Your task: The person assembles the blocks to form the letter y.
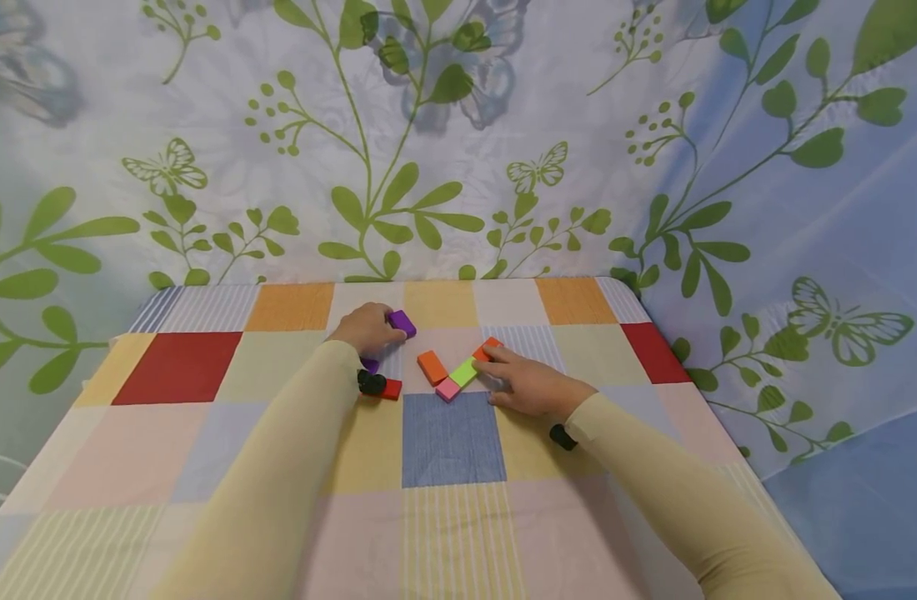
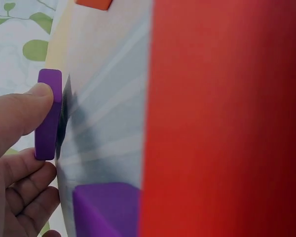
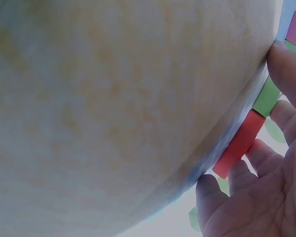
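Note:
My left hand (image 1: 368,327) pinches a purple block (image 1: 402,323) between thumb and fingertips; the left wrist view shows this purple block (image 2: 49,118) held on edge just over the cloth. A second purple block (image 1: 370,365) lies below that hand, partly hidden by the wrist. Beside it is a red block (image 1: 390,389). My right hand (image 1: 532,385) has its fingers spread, with fingertips at a slanting row: an orange block (image 1: 488,347), a lime green block (image 1: 464,372) and a pink block (image 1: 448,389). Another orange block (image 1: 432,367) slants away from the pink end, making a V.
A patchwork-patterned cloth (image 1: 451,442) covers the table. Behind it hangs a pale curtain (image 1: 443,250) printed with green leaves and butterflies. Bluish fabric (image 1: 864,492) hangs along the right side. A white cord (image 1: 1,475) shows at the far left.

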`<state>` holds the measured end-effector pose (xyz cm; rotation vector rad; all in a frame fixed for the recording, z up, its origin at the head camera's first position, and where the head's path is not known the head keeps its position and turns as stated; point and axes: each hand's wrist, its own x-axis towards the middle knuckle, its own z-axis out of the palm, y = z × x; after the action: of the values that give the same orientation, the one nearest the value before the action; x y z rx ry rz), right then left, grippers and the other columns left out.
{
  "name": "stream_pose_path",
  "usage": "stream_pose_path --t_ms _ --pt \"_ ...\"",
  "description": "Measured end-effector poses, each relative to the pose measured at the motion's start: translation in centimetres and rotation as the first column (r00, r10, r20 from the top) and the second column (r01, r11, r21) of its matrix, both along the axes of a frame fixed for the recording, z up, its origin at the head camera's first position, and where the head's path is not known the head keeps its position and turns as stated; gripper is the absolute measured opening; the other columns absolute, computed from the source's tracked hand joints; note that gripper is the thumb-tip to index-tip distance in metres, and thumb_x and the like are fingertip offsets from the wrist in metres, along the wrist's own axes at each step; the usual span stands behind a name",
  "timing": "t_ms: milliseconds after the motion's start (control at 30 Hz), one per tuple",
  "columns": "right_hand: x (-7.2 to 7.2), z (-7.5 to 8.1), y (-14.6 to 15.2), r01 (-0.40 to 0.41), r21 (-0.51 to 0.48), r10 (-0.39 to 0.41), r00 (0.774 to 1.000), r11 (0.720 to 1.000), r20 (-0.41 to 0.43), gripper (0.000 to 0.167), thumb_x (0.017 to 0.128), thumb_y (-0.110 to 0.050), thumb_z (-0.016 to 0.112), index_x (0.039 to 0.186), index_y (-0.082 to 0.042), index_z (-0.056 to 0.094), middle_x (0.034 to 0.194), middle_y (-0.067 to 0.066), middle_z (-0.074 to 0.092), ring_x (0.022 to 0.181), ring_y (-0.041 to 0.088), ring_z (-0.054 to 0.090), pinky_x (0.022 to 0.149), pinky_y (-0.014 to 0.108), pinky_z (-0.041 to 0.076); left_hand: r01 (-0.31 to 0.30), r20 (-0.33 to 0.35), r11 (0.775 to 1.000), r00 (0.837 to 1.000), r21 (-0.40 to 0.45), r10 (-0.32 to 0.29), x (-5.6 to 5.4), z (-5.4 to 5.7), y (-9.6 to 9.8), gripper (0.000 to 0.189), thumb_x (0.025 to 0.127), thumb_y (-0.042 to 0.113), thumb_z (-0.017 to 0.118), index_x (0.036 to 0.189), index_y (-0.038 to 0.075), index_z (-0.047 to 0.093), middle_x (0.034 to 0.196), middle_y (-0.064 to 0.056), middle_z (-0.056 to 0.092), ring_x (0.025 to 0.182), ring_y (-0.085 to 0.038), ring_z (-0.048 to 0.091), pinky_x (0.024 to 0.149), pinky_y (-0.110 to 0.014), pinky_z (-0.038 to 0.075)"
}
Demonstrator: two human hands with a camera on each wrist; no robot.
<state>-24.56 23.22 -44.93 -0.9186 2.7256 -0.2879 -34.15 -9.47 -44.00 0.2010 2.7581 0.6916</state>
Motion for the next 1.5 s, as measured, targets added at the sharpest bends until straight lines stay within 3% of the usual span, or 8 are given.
stream_pose_path --t_ms 367,600,1500 --pt "-0.2 -0.2 0.2 0.009 -0.005 -0.009 1.000 1.000 0.013 0.072 0.103 -0.033 0.069 0.165 -0.016 0.037 0.175 0.017 0.021 0.158 0.040 0.033 0.120 0.052 0.043 0.018 -0.004 1.000 1.000 0.007 -0.018 0.4 -0.4 0.0 0.069 0.097 0.045 0.072 0.153 0.009 0.053 0.137 -0.013 0.066 0.117 -0.032 0.061 0.107 -0.053 0.052" --pt "-0.2 -0.2 0.1 0.015 -0.004 -0.015 1.000 1.000 0.015 0.071 0.103 -0.033 0.069 0.165 -0.017 0.037 0.175 0.017 0.021 0.158 0.041 0.033 0.121 0.052 0.043 0.036 -0.011 0.999 0.999 0.006 -0.036 0.7 -0.7 0.1 0.070 0.097 0.046 0.072 0.153 0.009 0.053 0.138 -0.013 0.065 0.117 -0.032 0.059 0.111 -0.054 0.049" --pt "-0.3 0.1 -0.2 0.019 0.012 -0.019 1.000 1.000 0.023 0.072 0.103 -0.033 0.069 0.165 -0.016 0.036 0.175 0.017 0.021 0.158 0.040 0.031 0.123 0.052 0.040 0.064 -0.040 0.998 0.997 -0.016 -0.064 1.3 -1.2 1.5 0.067 0.094 0.046 0.075 0.149 0.011 0.059 0.132 -0.012 0.067 0.110 -0.031 0.061 0.104 -0.049 0.052"
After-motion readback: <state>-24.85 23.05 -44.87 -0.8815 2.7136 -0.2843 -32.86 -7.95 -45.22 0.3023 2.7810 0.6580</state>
